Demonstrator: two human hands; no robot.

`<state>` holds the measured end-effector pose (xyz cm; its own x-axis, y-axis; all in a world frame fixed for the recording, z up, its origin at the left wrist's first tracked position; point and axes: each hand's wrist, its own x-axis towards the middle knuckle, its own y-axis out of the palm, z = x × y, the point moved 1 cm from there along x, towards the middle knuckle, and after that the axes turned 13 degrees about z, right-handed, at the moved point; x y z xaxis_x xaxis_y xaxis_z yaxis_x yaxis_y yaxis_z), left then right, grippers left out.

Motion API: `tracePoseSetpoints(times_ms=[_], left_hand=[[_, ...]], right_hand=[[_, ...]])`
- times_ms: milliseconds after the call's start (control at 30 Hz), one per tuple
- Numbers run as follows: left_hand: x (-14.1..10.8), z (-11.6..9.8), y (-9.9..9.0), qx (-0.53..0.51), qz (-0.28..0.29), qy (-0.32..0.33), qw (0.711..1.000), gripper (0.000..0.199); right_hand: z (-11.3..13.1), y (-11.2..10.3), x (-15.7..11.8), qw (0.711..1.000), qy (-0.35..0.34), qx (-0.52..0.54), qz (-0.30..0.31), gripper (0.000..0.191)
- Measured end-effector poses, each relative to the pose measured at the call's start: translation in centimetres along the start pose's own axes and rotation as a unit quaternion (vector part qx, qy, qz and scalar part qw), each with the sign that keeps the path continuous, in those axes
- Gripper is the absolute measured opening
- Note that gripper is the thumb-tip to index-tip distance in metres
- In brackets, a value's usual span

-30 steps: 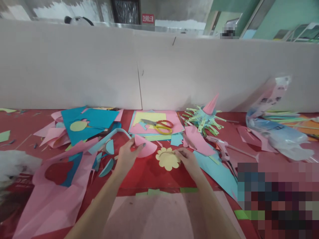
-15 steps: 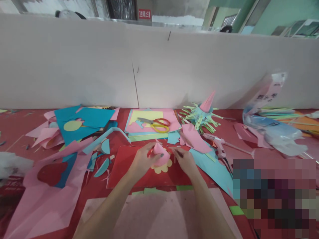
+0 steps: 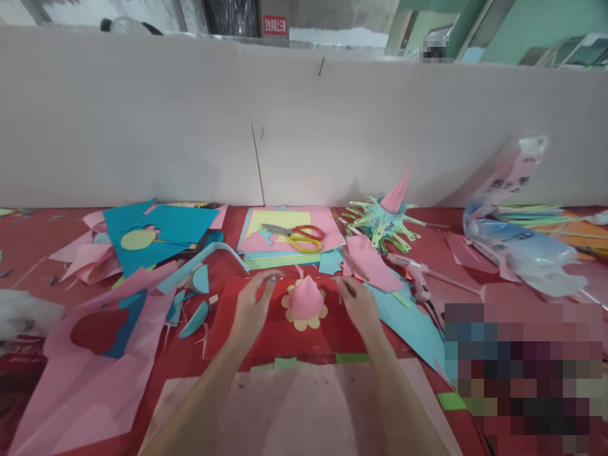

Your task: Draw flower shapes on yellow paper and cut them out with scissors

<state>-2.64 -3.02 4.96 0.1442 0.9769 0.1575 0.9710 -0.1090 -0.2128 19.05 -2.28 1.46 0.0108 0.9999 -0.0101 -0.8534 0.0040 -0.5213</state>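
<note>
A pink paper cone [image 3: 305, 299] stands upright on a pale yellow flower-shaped paper base [image 3: 300, 324], over the red sheet [image 3: 266, 342]. My left hand [image 3: 251, 307] is off to the left of the cone, its thumb and fingers apart, with nothing in it. On the other side my right hand [image 3: 357, 307] hovers by the flower base without touching it. Its fingers are curled together, and whatever they may pinch is too small to make out. Behind the cone, red-and-yellow-handled scissors [image 3: 299, 235] lie on stacked coloured paper [image 3: 251, 244].
A pink glue gun [image 3: 418, 282] lies to the right. A fringed paper piece with a pink cone [image 3: 387, 218] stands at the back. Cut pink paper [image 3: 95, 392] and blue scraps [image 3: 194, 320] spread leftward. A white partition [image 3: 166, 126] closes off the far edge.
My left hand has let go of the pink cone and drawn back to the left. My right hand has shifted slightly right. The cone stays upright on the flower base.
</note>
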Motion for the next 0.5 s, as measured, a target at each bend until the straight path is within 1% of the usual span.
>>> tracePoseSetpoints(times_ms=[67,133,267,367,500], left_hand=[[-0.2,1.1,-0.3,0.005,-0.033,-0.017,0.999,0.017],[-0.5,2.2,-0.2,0.017,-0.048,-0.037,0.998,0.014],[-1.2,3.4,0.4,0.044,-0.017,-0.048,0.998,0.013],[-1.3,3.5,0.8,0.039,0.010,-0.054,0.998,0.015],[-1.2,3.7,1.0,0.046,0.044,-0.049,0.997,0.018]], right_hand=[[0.3,0.1,-0.1,1.000,-0.004,-0.003,-0.004,0.032],[0.5,0.3,-0.2,1.000,-0.013,0.003,-0.002,0.032],[0.5,1.1,-0.2,0.999,-0.040,-0.011,0.009,0.032],[0.0,1.6,-0.1,0.996,-0.044,-0.065,0.032,0.035],[-0.4,1.9,0.0,0.990,-0.039,-0.126,0.057,0.032]])
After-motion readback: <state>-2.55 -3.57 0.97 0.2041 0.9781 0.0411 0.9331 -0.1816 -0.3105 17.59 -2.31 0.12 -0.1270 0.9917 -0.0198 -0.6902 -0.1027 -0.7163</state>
